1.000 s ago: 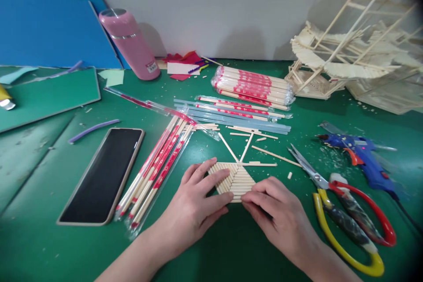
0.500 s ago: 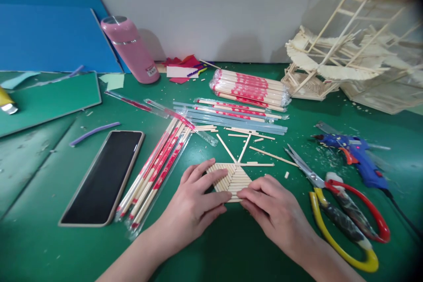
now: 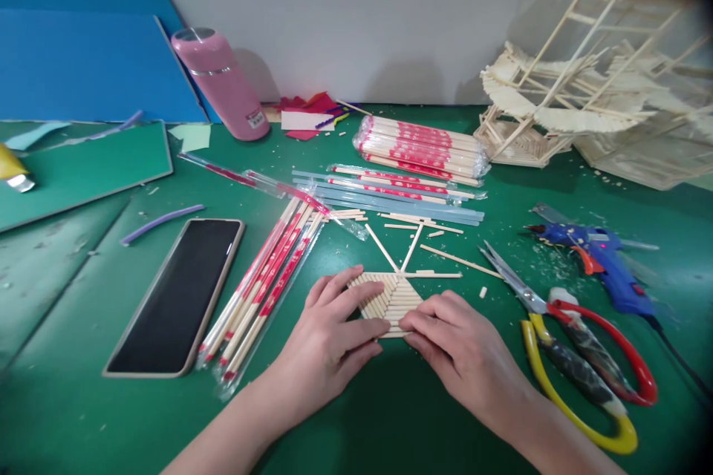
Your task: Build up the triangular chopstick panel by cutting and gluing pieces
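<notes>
A flat fan-shaped panel of cut chopsticks lies on the green table in front of me, with bare spokes reaching out from its hub on the far side. My left hand grips the panel's left side, fingers laid over the sticks and the thumb at the near edge. At the near right edge, my right hand pinches the outermost stick, thumb and index finger together. My fingertips hide part of that edge. Scissors with red and yellow handles lie open to the right, near a blue glue gun.
Wrapped chopsticks and a phone lie at left. Behind are a chopstick bundle, blue-grey strips and a pink bottle. A stick-built model stands at back right. Loose stick pieces lie beyond the panel.
Almost nothing differs. Both hands keep their hold on the panel, and the view has shifted very slightly.
</notes>
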Motion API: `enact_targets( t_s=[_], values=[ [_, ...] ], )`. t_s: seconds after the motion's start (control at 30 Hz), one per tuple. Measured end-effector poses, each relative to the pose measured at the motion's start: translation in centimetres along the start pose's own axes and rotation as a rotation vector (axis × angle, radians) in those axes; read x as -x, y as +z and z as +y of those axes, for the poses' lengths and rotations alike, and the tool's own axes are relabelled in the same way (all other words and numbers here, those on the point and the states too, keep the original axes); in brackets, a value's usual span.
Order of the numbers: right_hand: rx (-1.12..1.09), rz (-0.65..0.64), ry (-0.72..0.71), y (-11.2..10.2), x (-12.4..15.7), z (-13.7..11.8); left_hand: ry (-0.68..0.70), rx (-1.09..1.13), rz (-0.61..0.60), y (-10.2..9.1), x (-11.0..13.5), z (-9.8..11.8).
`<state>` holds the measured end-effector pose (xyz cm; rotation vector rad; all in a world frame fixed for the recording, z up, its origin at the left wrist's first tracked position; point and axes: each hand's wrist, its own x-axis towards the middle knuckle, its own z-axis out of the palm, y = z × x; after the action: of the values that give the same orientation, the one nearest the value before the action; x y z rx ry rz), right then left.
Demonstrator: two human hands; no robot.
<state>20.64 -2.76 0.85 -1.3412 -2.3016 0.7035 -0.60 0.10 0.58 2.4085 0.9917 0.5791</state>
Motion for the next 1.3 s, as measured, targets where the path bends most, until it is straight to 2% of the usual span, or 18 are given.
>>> enact_targets(
  t_s=[0.23,0.57,0.77,1.0,1.3],
  values=[
    [-0.004,0.022,-0.004,0.0,-0.1,0.1,-0.004,-0.007,-0.019,0.0,-0.1,0.0],
    [0.003,0.130,-0.051,0.5,0.2,-0.4,-0.038,0.023,-0.045,-0.2,0.0,0.2],
    [0.025,0.127,-0.084,1.0,-0.2,-0.8,-0.046,0.037,-0.033,-0.1,0.0,0.1],
    [0.048,0.109,-0.098,1.2,-0.2,-0.6,0.020,0.033,0.046,0.3,0.1,-0.3],
    [0.055,0.077,-0.095,1.1,-0.4,-0.4,0.018,0.015,0.044,0.2,0.1,-0.4]
  ],
)
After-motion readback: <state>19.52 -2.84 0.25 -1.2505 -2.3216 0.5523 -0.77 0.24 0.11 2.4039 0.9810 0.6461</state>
